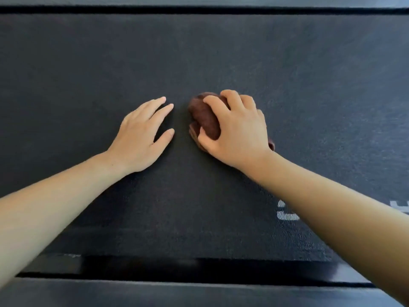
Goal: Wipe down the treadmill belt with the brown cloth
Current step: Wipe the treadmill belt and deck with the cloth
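The dark treadmill belt (199,58) fills most of the view. A bunched brown cloth (204,117) lies on it near the middle. My right hand (238,131) grips the cloth from above, fingers and thumb curled round it, and hides most of it. A small bit of the cloth shows behind the wrist. My left hand (142,134) rests flat on the belt just left of the cloth, fingers straight and slightly spread, a short gap away from it.
A dark side rail (199,293) runs along the near edge of the belt and another rail (199,2) along the far edge. White printed lettering (285,212) shows on the belt, partly hidden by my right forearm.
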`<state>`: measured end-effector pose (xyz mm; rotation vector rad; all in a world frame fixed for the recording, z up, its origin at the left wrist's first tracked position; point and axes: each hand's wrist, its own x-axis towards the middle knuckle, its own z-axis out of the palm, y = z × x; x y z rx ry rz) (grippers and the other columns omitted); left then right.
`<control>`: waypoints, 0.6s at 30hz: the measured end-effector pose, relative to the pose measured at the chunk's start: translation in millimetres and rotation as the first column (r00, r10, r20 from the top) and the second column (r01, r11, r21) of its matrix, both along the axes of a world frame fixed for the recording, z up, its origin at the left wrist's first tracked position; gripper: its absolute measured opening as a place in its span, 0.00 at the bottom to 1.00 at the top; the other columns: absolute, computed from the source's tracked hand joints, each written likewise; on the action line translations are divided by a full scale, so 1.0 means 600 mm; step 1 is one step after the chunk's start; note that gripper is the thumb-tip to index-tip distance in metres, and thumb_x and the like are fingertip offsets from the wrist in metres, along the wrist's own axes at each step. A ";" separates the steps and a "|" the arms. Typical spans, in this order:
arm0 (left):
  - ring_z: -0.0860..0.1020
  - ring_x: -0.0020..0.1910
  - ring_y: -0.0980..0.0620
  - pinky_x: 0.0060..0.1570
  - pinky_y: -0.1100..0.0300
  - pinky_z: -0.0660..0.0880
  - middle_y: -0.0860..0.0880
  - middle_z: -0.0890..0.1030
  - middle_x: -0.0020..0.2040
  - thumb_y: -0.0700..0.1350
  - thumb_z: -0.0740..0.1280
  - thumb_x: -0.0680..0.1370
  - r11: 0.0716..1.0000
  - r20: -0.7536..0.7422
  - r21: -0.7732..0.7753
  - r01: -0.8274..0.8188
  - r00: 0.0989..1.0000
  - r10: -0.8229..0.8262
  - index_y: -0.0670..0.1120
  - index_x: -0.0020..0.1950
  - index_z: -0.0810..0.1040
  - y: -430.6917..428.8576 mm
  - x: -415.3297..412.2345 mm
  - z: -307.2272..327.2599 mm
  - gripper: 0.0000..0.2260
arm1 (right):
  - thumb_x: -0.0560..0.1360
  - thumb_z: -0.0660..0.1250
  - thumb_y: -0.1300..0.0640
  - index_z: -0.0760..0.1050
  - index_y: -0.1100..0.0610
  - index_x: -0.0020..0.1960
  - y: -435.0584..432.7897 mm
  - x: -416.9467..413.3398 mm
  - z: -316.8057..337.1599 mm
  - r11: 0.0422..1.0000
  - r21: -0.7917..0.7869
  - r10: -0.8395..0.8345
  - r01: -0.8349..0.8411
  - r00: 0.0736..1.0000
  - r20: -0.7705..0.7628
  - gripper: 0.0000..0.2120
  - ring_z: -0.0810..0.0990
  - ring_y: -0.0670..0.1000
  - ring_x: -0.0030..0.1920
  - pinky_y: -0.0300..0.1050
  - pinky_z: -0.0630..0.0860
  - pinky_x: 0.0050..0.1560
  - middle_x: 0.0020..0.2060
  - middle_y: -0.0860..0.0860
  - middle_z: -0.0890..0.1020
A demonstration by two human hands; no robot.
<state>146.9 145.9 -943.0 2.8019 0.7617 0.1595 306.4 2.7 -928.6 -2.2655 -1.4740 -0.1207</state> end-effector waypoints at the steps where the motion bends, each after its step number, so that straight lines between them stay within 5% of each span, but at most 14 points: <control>1: 0.55 0.75 0.48 0.71 0.48 0.55 0.48 0.58 0.76 0.51 0.58 0.80 1.000 -0.027 -0.004 -0.013 1.000 0.013 0.47 0.75 0.60 0.000 0.001 0.004 0.25 | 0.71 0.61 0.38 0.72 0.50 0.63 0.018 0.008 0.001 1.000 -0.015 -0.008 0.008 1.000 -0.015 0.26 0.72 0.62 0.58 0.58 0.72 0.49 0.62 0.54 0.73; 8: 0.54 0.75 0.49 0.71 0.52 0.53 0.48 0.56 0.76 0.53 0.57 0.80 1.000 -0.129 0.003 0.011 0.992 -0.011 0.45 0.76 0.57 0.007 0.010 0.024 0.26 | 0.72 0.64 0.39 0.67 0.48 0.66 0.058 0.018 -0.002 0.997 -0.072 -0.042 0.037 0.997 -0.068 0.26 0.66 0.62 0.65 0.61 0.69 0.56 0.67 0.54 0.68; 15: 0.54 0.74 0.50 0.71 0.53 0.51 0.50 0.58 0.76 0.58 0.53 0.78 0.999 -0.049 0.000 0.048 0.998 -0.048 0.49 0.75 0.59 0.058 0.021 0.002 0.27 | 0.70 0.65 0.38 0.70 0.49 0.63 0.060 0.027 -0.012 0.999 0.005 -0.039 0.039 0.999 -0.029 0.26 0.70 0.62 0.60 0.59 0.71 0.51 0.62 0.54 0.72; 18: 0.51 0.75 0.49 0.72 0.53 0.49 0.50 0.56 0.77 0.55 0.57 0.80 0.996 -0.022 -0.071 -0.060 0.998 0.058 0.49 0.76 0.57 0.123 0.051 0.003 0.26 | 0.70 0.65 0.38 0.70 0.49 0.63 0.067 0.031 -0.010 0.998 0.002 -0.056 0.056 0.998 -0.031 0.25 0.71 0.61 0.59 0.57 0.72 0.51 0.62 0.53 0.73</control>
